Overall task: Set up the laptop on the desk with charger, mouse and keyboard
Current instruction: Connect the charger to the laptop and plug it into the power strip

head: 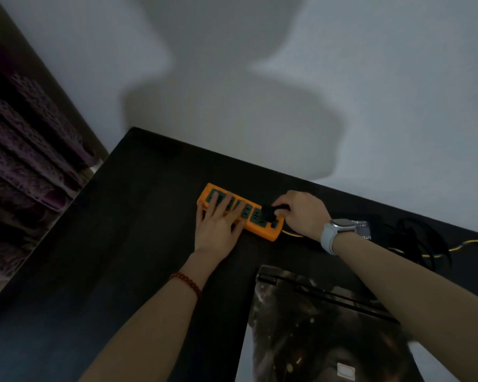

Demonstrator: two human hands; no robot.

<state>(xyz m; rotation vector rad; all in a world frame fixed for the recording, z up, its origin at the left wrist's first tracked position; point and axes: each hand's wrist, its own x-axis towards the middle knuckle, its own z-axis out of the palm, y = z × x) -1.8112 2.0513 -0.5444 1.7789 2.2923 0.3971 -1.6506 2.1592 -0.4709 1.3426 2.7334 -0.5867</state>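
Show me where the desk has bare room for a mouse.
Bare: the dark desk left of the orange power strip and left hand. Crowded: right side, where the right hand grips the black plug, beside tangled black cables and the closed laptop.

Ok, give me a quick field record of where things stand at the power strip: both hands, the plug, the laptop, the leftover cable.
left hand: flat on the orange power strip, fingers straight, pressing it down
right hand: grips the black plug at the strip's right-end socket
laptop: lid shut, on the dark desk, near the person
charger cable: black, bundled, right of the strip
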